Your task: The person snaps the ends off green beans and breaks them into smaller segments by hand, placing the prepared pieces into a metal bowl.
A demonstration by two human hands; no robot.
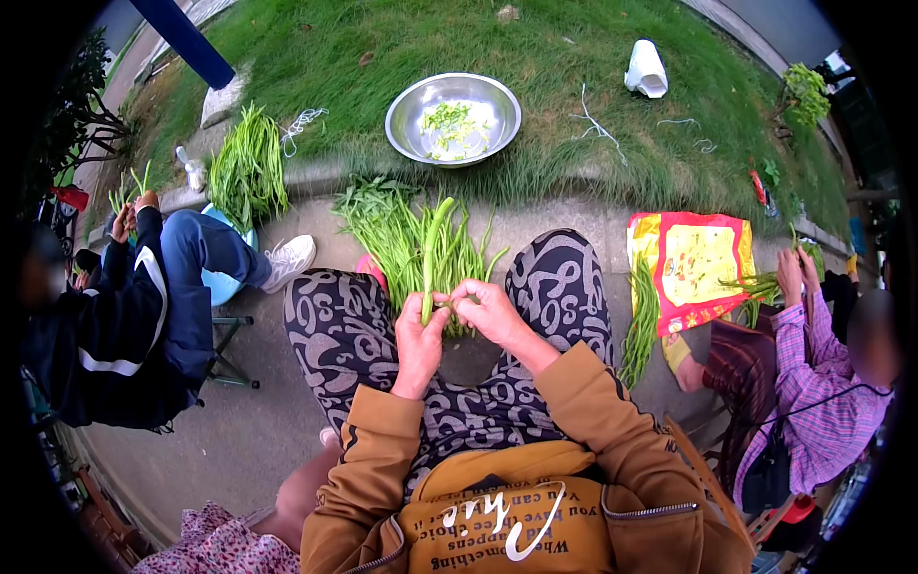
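Observation:
Upright in my left hand [421,337] is a thick pale-green vegetable stalk [435,244], with the fingers wrapped round its lower end. Close beside that thumb, my right hand [492,314] is closed in a pinch; whatever sits between its fingertips is too small to make out. Behind both hands, a heap of long green leafy stems [382,225] lies on the pavement between my knees. A bit of something pink [371,271] shows at the heap's left side. Farther off, a steel basin [454,158] on the grass holds short cut green pieces [449,124].
A person on a stool [229,349] at left handles stems near a green bundle [251,167] and a light-blue basin [222,285]. At right, another person holds stems beside a red-yellow sack [690,268]. A kerb [316,177] edges the grass, where a white container [646,72] lies.

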